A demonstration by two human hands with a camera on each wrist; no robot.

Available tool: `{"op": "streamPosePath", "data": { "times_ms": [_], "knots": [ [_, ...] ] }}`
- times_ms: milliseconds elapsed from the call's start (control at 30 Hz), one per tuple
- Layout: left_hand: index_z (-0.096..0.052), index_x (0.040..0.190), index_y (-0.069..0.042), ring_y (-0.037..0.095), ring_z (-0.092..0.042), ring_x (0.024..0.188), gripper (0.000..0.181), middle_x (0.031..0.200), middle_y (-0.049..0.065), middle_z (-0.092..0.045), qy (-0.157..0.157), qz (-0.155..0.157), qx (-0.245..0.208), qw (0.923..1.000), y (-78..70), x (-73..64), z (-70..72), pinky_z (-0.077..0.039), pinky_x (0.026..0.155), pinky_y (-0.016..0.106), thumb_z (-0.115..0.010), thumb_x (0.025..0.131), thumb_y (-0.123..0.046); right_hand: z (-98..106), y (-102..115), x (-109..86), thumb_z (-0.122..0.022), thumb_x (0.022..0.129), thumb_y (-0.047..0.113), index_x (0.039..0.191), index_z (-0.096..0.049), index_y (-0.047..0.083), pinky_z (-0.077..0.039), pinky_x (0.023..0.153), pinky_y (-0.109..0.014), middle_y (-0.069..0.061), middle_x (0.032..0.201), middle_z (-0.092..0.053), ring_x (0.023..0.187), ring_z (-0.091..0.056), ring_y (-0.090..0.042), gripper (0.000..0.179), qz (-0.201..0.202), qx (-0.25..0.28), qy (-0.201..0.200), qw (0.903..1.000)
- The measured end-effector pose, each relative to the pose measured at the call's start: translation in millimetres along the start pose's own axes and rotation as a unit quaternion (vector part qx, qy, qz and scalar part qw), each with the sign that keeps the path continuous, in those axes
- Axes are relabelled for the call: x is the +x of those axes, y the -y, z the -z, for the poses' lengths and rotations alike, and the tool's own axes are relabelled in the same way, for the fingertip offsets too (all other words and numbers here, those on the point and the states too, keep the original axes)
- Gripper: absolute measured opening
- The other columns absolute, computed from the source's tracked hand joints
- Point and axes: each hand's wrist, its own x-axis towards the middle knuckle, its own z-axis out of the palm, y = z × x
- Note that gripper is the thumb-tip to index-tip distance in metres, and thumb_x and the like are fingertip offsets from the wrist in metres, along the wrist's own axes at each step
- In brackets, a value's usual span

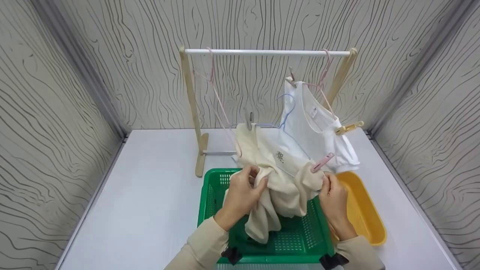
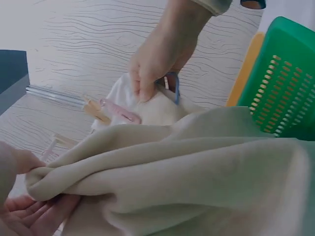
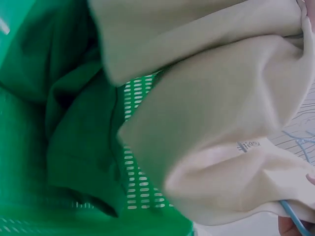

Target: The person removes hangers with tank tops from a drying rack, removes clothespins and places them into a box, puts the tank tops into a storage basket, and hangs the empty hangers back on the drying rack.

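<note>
A cream shirt (image 1: 279,183) with a small dark print at the neck hangs in folds over the green basket. Inside its shoulders runs a blue wire hanger (image 1: 288,112), hook up. One grey clothespin (image 1: 249,119) clips the far shoulder; a pink clothespin (image 1: 322,162) clips the near one. My left hand (image 1: 243,191) pinches a fold of the cloth between thumb and fingers, seen also in the left wrist view. At the near shoulder, my right hand (image 1: 334,200) grips the cloth with the hanger's end, whose blue wire shows beside the fingers in the left wrist view.
Behind stands a wooden rack with a white rod (image 1: 262,52). Pink hangers hang from it, the right one bearing a white shirt (image 1: 318,123) with clothespins. Below are the green basket (image 1: 204,202), with dark green cloth (image 3: 83,132) inside, and a yellow tray (image 1: 369,213) at right.
</note>
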Motion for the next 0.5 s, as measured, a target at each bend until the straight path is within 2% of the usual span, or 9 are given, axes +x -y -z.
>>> {"op": "streamPosePath", "data": {
  "times_ms": [100, 200, 333, 400, 500],
  "knots": [
    [-0.053, 0.108, -0.006, 0.009, -0.060, 0.070, 0.021, 0.088, 0.009, -0.065, 0.047, 0.004, 0.036, 0.9982, 10.7, -7.7, -10.4, -0.048, 0.060, 0.012, -0.064, 0.092, -0.013, -0.8, -5.0, -1.3, -0.054, 0.090, -0.009, 0.093, -0.063, -0.011, -0.041, 0.056, -0.029, -0.021, 0.070, -0.062, 0.061, -0.051, -0.025, 0.010, 0.010, 0.000, 0.008, 0.9999],
    [-0.057, 0.105, -0.008, 0.010, -0.056, 0.069, 0.016, 0.087, 0.007, -0.063, 0.076, -0.009, 0.106, 0.9915, 20.5, -14.5, -17.4, -0.047, 0.060, 0.015, -0.064, 0.092, -0.013, -0.4, -8.6, -2.6, -0.054, 0.090, -0.010, 0.095, -0.063, -0.012, -0.039, 0.055, -0.025, -0.019, 0.068, -0.059, 0.060, -0.046, -0.015, 0.011, 0.012, 0.002, 0.018, 0.9998],
    [-0.067, 0.103, -0.011, 0.014, -0.062, 0.080, 0.015, 0.099, 0.006, -0.061, 0.098, -0.030, 0.209, 0.9725, 28.0, -21.9, -21.3, -0.053, 0.065, 0.022, -0.067, 0.090, -0.017, 0.5, -10.4, -3.2, -0.053, 0.091, -0.009, 0.097, -0.063, -0.012, -0.035, 0.053, -0.019, -0.017, 0.065, -0.057, 0.059, -0.041, -0.005, 0.012, 0.010, 0.008, 0.027, 0.9995],
    [-0.069, 0.103, -0.012, 0.018, -0.062, 0.089, 0.016, 0.106, 0.008, -0.059, 0.100, -0.050, 0.261, 0.9587, 30.4, -24.7, -22.2, -0.055, 0.066, 0.027, -0.070, 0.088, -0.018, 0.7, -10.8, -3.0, -0.054, 0.091, -0.009, 0.097, -0.063, -0.012, -0.034, 0.052, -0.018, -0.015, 0.064, -0.055, 0.059, -0.039, -0.002, 0.011, 0.013, 0.012, 0.028, 0.9994],
    [-0.070, 0.097, -0.012, 0.020, -0.059, 0.095, 0.012, 0.109, 0.009, -0.058, 0.105, -0.068, 0.316, 0.9405, 32.2, -27.1, -22.9, -0.054, 0.064, 0.032, -0.070, 0.088, -0.020, 1.2, -12.2, -2.7, -0.054, 0.091, -0.009, 0.097, -0.063, -0.012, -0.033, 0.051, -0.017, -0.013, 0.061, -0.052, 0.059, -0.037, 0.001, 0.011, 0.023, 0.016, 0.031, 0.9991]
  ]
}}
